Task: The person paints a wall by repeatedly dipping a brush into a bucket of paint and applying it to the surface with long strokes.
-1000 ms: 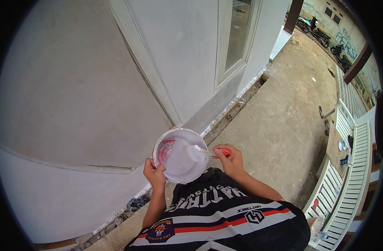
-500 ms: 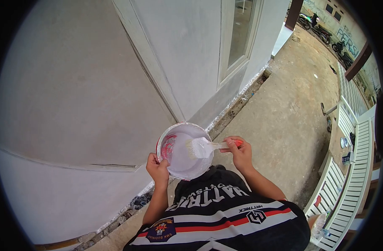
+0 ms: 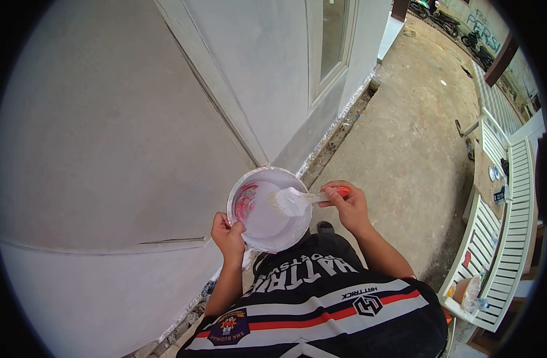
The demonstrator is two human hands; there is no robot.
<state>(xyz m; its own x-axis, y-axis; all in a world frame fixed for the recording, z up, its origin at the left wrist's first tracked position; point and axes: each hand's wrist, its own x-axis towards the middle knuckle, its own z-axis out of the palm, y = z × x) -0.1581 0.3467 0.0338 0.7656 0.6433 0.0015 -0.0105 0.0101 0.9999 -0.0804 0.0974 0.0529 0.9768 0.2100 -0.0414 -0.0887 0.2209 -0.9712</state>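
My left hand (image 3: 229, 237) grips the near-left rim of a round paint bucket (image 3: 272, 241), thumb over the edge. White paint lies inside, and red smears mark the inner wall on the left. In my right hand (image 3: 347, 207) is a paintbrush (image 3: 291, 201), its pale handle red at the end. The paint-coated bristles point left, over the bucket's opening. The brush's handle crosses the right rim of the bucket.
A grey-white wall (image 3: 118, 131) with a corner stands close on the left and ahead, with a window (image 3: 333, 39) in it. Concrete ground (image 3: 399, 143) runs along the wall. On the right are white slatted benches (image 3: 512, 238) and a small table (image 3: 485, 173) with items; motorbikes (image 3: 443, 24) stand far back.
The view has shifted a little, so the wall and benches sit differently. Both hands keep their hold on the bucket and the brush, and the brush stays over the bucket.
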